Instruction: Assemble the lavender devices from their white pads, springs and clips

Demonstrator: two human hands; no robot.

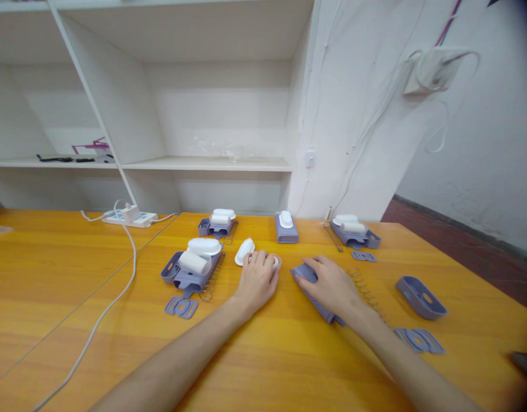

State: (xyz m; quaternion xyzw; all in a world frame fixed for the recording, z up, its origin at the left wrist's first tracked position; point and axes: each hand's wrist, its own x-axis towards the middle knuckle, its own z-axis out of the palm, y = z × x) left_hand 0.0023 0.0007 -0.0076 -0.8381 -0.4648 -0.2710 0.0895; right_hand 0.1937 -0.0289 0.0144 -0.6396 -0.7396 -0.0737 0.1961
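My left hand (258, 277) rests on the orange table (74, 274), fingers curled over a small white plastic part (275, 262). A white oval cap (244, 251) lies just left of its fingertips. My right hand (329, 283) lies palm down on a purple plastic tray piece (317, 297), fingers bent over its far end. A long metal spring (366, 289) stretches along the table to the right of that hand.
Several kits of purple trays with white parts sit around: front left (193, 266), back left (218, 222), back middle (286, 227), back right (354, 232). A loose purple tray (420, 296) and flat purple clips (419, 339) lie at the right. A power strip (130, 217) and white cable (117, 292) cross the left side.
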